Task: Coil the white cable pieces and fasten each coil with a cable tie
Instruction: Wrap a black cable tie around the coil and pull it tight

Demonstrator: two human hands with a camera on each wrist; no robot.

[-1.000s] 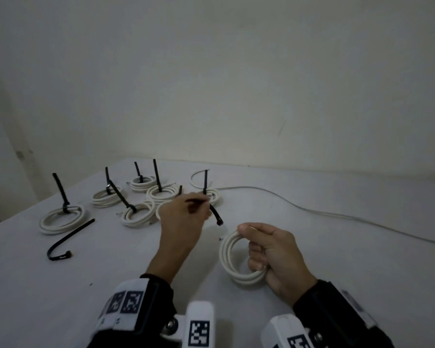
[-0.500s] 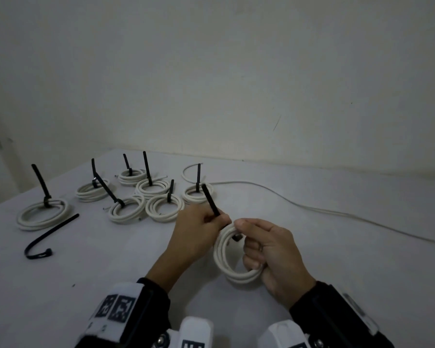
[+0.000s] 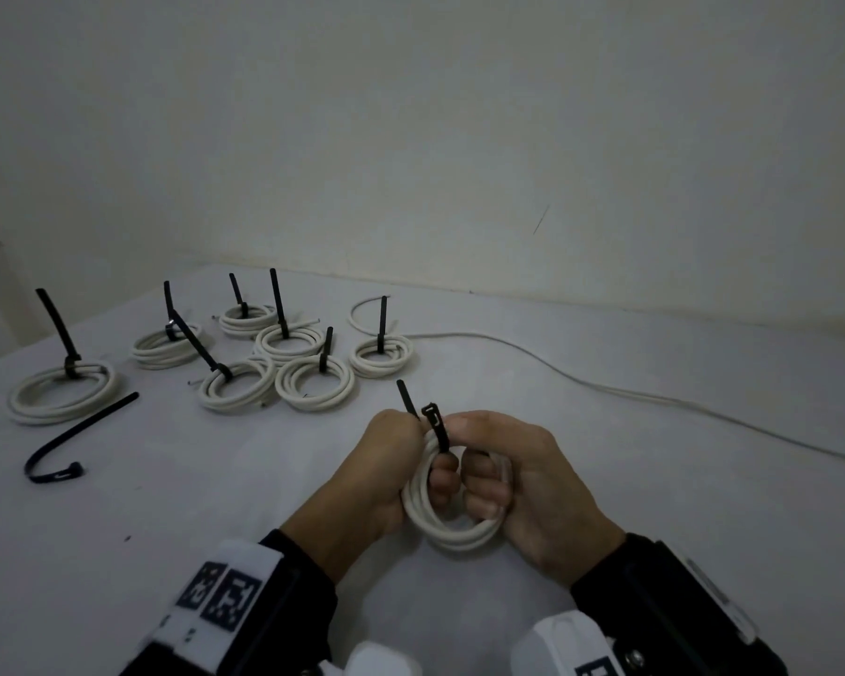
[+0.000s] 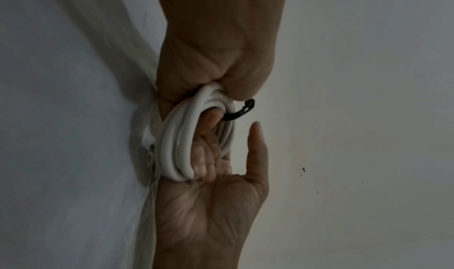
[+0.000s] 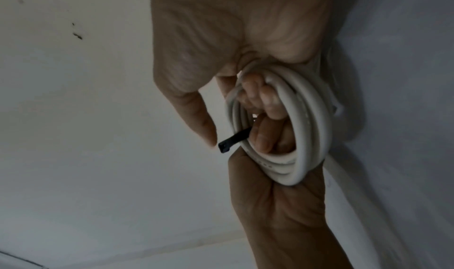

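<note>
A white cable coil stands upright just above the table, held between both hands. My left hand has its fingers curled through the coil with the thumb straight. My right hand grips the coil's other side. A black cable tie passes through the coil's top. Its head sticks out between the hands, and its tail rises beside my left knuckles. How the tie runs inside the hands is hidden.
Several tied coils with upright black tails sit at the back left of the white table. A loose black tie lies at the left. A long white cable trails off to the right. A wall stands close behind.
My left hand carried the black tie from near the tied coils to the held coil. The tie now goes through the coil, and both hands have closed together on it.
</note>
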